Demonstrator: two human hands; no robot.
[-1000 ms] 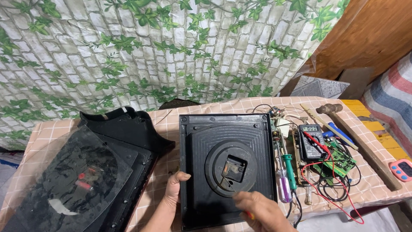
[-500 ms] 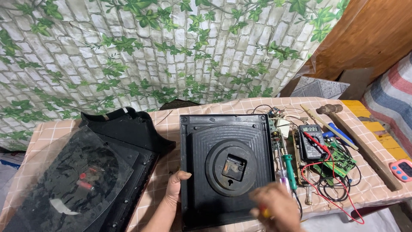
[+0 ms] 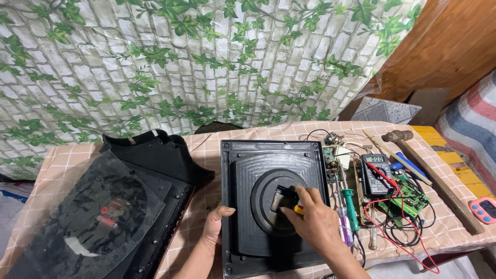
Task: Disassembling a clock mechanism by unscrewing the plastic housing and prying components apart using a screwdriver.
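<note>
Soft, even daylight across the whole scene, bright without being harsh, and no single lamp makes itself felt. Shadows are faint: just a thin dark edge under the right hand (image 3: pixel 312 219) where it sits over the black panel (image 3: pixel 274 199). A pale sheen spreads over the clear cover (image 3: pixel 98 206) on the left, milky glare washing out what lies beneath. The leafy wall sheet (image 3: pixel 181 62) reads crisp, the worktop (image 3: pixel 206 155) too. Lines bow slightly toward the corners, a wide-lens bend. The hand's outline is a touch soft; the far right edge is dimmer.
</note>
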